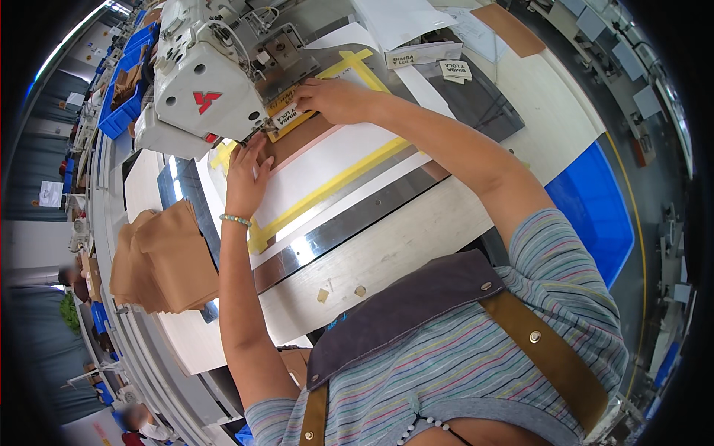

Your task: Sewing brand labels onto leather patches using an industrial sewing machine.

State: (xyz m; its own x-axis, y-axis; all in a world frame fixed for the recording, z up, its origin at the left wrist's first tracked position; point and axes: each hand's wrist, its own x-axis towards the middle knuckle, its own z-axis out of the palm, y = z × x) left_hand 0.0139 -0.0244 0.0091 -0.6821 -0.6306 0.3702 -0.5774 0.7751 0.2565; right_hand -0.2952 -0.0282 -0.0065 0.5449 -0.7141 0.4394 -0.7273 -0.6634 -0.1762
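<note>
My left hand [248, 177] lies with fingers spread on the work, its fingertips close below the head of a white sewing machine [197, 93]. My right hand [335, 100] has its fingers bent together at the right end of a white label [286, 115] with dark print; its thumb is mostly hidden. The label lies in a yellow-edged opening over a brown piece [301, 140]. Around this is a white sheet [335, 167] bordered with yellow tape [327, 193]. The needle area is partly covered by the machine head.
Brown flat pieces [167, 256] are stacked at the left. A small box [424, 56] and loose labels [456, 70] stand at the back right, near a brown sheet [508, 31]. A blue bin [595, 212] is at right; blue crates [130, 85] line the far left.
</note>
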